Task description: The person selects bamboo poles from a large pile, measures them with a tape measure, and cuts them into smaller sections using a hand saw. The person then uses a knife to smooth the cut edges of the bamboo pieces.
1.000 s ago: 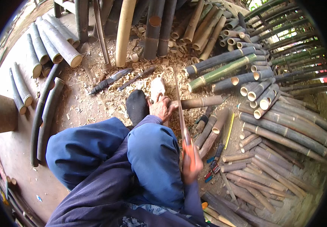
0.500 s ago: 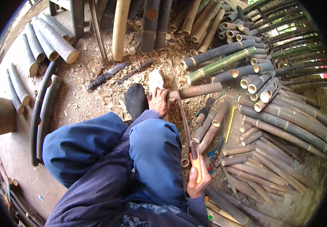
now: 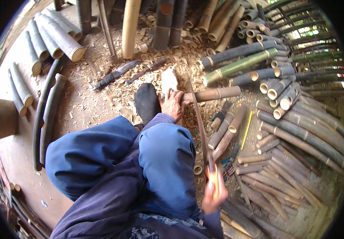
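Observation:
My left hand (image 3: 172, 105) is closed round one end of a short brown bamboo tube (image 3: 216, 94), which lies crosswise and points to the right. Its fingers rest beside a whitish block (image 3: 169, 79), just right of my black-socked foot (image 3: 147, 101). In my right hand (image 3: 213, 197), slightly smeared by motion, is the orange handle of a handsaw. The long thin saw blade (image 3: 200, 123) runs up and away from me and crosses the tube just right of my left fingers. How deep its teeth sit in the bamboo, I cannot tell.
Wood shavings (image 3: 96, 85) litter the ground ahead, with a dark-handled blade (image 3: 117, 74) among them. Piled bamboo tubes (image 3: 307, 129) fill the right side. A yellow measuring stick (image 3: 246, 129) lies near shorter pieces. More bamboo lengths (image 3: 62, 36) rest at the far left, above a bucket (image 3: 2, 119).
My right hand has drawn the saw a little toward me. My left hand keeps its hold on the bamboo tube. The whole view has shifted slightly.

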Action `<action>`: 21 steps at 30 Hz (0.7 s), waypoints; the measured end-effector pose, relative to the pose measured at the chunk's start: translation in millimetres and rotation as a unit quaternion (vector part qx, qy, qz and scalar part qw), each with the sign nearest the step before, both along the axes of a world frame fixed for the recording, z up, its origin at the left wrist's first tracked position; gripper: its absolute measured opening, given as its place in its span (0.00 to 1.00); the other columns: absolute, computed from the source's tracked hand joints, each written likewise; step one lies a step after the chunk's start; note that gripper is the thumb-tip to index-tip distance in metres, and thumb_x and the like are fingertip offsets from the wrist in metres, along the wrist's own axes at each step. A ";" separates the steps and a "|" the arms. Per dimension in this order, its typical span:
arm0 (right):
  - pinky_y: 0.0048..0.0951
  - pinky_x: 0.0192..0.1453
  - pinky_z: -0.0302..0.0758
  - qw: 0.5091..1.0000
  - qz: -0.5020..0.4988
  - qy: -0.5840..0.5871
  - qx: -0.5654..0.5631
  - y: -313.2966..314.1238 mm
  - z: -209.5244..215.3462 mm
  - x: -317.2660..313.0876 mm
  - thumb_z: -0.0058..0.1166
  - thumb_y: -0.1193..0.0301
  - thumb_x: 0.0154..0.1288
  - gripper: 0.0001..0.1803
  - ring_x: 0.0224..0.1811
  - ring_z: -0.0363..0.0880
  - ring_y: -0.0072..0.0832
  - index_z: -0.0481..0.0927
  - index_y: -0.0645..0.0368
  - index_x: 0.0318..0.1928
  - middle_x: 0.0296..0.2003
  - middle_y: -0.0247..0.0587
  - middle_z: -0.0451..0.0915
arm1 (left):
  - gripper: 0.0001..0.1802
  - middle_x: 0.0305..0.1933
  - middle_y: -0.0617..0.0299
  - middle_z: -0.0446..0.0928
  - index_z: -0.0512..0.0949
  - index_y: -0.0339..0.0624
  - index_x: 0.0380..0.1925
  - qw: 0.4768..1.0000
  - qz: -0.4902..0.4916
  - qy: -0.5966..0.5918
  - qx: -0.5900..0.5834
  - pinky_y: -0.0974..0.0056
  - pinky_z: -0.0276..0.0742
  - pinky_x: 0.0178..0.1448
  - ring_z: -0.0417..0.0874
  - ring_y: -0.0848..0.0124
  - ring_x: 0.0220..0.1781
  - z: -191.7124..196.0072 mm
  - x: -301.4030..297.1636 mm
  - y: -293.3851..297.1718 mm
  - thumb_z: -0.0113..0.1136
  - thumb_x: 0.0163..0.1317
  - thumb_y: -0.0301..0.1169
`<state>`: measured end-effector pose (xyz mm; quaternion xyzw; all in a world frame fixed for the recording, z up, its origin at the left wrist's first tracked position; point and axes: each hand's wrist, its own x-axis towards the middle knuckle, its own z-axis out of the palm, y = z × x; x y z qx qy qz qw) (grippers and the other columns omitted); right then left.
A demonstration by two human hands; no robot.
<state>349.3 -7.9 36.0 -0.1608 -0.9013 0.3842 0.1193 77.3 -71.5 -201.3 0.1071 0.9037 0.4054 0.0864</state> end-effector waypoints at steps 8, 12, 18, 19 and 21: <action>0.40 0.52 0.83 0.993 0.059 0.028 0.102 12.7 -42.1 -73.9 0.48 0.60 0.77 0.28 0.50 0.88 0.51 0.76 0.71 0.64 0.48 0.62 0.86 | 0.30 0.71 0.68 0.73 0.76 0.54 0.65 1.000 -0.004 0.005 -0.014 0.27 0.37 0.81 0.54 0.51 0.83 1.8 -3.0 -6.9 0.62 0.68 0.54; 0.37 0.59 0.82 0.999 -0.003 -0.052 -0.008 -7.4 34.3 20.9 0.45 0.63 0.79 0.28 0.58 0.87 0.40 0.73 0.71 0.68 0.55 0.56 0.86 | 0.29 0.71 0.70 0.73 0.76 0.57 0.65 1.000 -0.016 0.003 -0.020 0.24 0.38 0.79 0.54 0.52 0.83 -2.5 -0.3 -0.1 0.62 0.68 0.54; 0.44 0.42 0.82 0.993 0.045 0.039 0.104 32.6 -76.4 -126.7 0.52 0.61 0.76 0.25 0.38 0.86 0.51 0.77 0.70 0.62 0.42 0.65 0.82 | 0.28 0.70 0.70 0.74 0.78 0.55 0.63 0.999 -0.002 0.035 -0.002 0.25 0.42 0.79 0.58 0.53 0.82 2.7 2.3 12.7 0.64 0.67 0.53; 0.44 0.44 0.82 0.995 0.053 0.042 0.078 27.8 -70.7 -134.4 0.52 0.60 0.76 0.26 0.40 0.87 0.49 0.77 0.70 0.62 0.43 0.65 0.82 | 0.28 0.70 0.70 0.74 0.78 0.55 0.63 0.999 -0.007 0.046 0.024 0.25 0.42 0.79 0.58 0.52 0.82 -9.8 -2.4 5.8 0.64 0.67 0.53; 0.43 0.49 0.82 0.996 0.066 0.024 0.055 14.3 -53.0 -119.5 0.50 0.58 0.77 0.28 0.44 0.88 0.47 0.76 0.71 0.64 0.46 0.63 0.84 | 0.28 0.70 0.69 0.74 0.78 0.55 0.63 0.995 -0.004 0.067 0.071 0.26 0.42 0.79 0.58 0.52 0.82 -35.7 -14.1 -18.1 0.64 0.67 0.53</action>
